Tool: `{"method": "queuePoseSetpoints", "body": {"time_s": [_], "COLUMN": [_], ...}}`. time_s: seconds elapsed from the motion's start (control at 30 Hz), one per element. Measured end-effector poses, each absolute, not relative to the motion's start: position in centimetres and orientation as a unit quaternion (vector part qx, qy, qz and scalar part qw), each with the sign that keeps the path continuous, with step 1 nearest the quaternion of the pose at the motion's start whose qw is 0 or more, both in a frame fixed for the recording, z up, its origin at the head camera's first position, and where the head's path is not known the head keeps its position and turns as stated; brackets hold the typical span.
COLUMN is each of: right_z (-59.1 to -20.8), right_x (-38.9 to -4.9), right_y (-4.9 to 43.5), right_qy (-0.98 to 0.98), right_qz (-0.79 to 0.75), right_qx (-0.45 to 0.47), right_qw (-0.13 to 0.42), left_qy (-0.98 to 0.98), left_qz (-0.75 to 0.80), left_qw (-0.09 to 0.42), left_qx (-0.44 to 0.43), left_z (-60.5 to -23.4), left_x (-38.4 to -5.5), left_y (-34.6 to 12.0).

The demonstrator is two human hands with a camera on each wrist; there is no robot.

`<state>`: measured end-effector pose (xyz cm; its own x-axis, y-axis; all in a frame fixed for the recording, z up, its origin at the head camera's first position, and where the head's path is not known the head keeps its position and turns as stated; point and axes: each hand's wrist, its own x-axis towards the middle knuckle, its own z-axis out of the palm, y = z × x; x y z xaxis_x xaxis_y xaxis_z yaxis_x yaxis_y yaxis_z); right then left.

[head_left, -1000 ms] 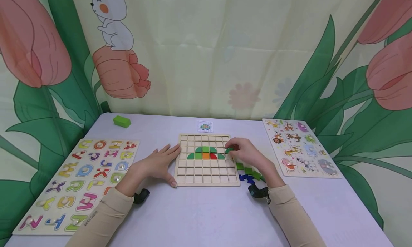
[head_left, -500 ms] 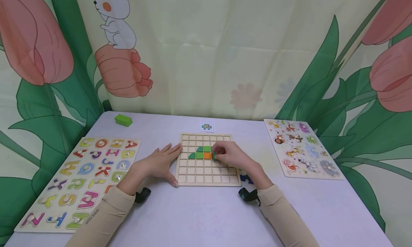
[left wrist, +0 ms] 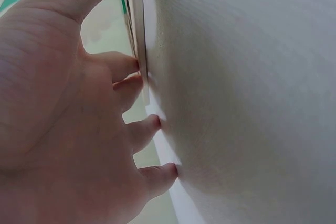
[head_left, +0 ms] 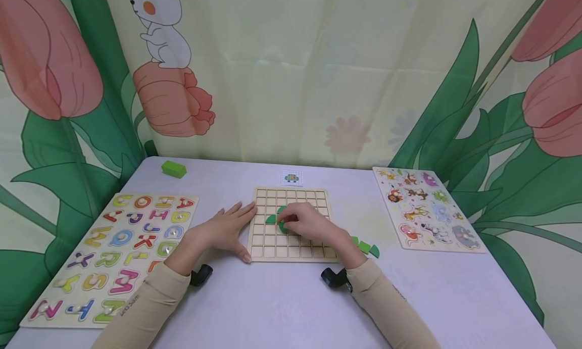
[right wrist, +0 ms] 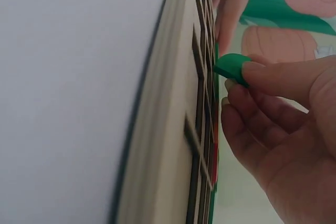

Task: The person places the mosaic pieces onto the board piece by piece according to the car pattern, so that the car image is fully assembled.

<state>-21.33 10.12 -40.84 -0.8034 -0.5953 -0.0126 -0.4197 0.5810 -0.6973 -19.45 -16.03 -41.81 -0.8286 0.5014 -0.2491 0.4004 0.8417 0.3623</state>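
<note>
A wooden grid board (head_left: 268,240) lies in the middle of the table, with green pieces (head_left: 270,219) set in some of its cells. My left hand (head_left: 222,232) rests at the board's left edge, fingers spread and straight. Over the middle of the board, my right hand (head_left: 311,223) pinches a green quarter-circle piece (right wrist: 231,66) between thumb and fingers. In the right wrist view this piece is tilted just beside the grid. The right hand hides most of the set pieces in the head view.
Loose green pieces (head_left: 365,247) lie to the board's right. Behind it is a small pattern card (head_left: 291,178). A letter puzzle (head_left: 102,236) is at left, an animal puzzle (head_left: 425,217) at right, and a green block (head_left: 174,169) at back left.
My right hand has moved left from the board's right edge to its middle, carrying the green quarter-circle piece. The left hand has stayed at the left edge.
</note>
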Motion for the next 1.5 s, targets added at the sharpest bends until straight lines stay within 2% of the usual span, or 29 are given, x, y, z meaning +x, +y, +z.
{"method": "queuePoseSetpoints", "body": {"time_s": [0.37, 0.63, 0.9, 1.5], "right_z": [-40.8, -40.9, -41.0, -41.1], "right_x": [-21.5, -21.5, -21.4, -21.0], "right_y": [7.8, 6.9, 6.5, 6.1], "right_qy": [0.882, 0.902, 0.911, 0.93], "right_qz": [-0.322, -0.281, -0.242, -0.187], "right_qx": [-0.32, -0.311, -0.324, -0.31], "right_qw": [0.124, 0.103, 0.075, 0.067], "left_qy": [0.944, 0.943, 0.944, 0.944], "left_qz": [0.151, 0.149, 0.152, 0.151], "left_qw": [0.171, 0.172, 0.172, 0.172], "left_qx": [0.24, 0.242, 0.236, 0.237], "left_z": [-41.8, -41.6, -41.6, -41.4], "left_x": [-19.5, -19.4, -19.3, -19.2], "left_y": [-15.9, -16.0, -16.1, -15.9]}}
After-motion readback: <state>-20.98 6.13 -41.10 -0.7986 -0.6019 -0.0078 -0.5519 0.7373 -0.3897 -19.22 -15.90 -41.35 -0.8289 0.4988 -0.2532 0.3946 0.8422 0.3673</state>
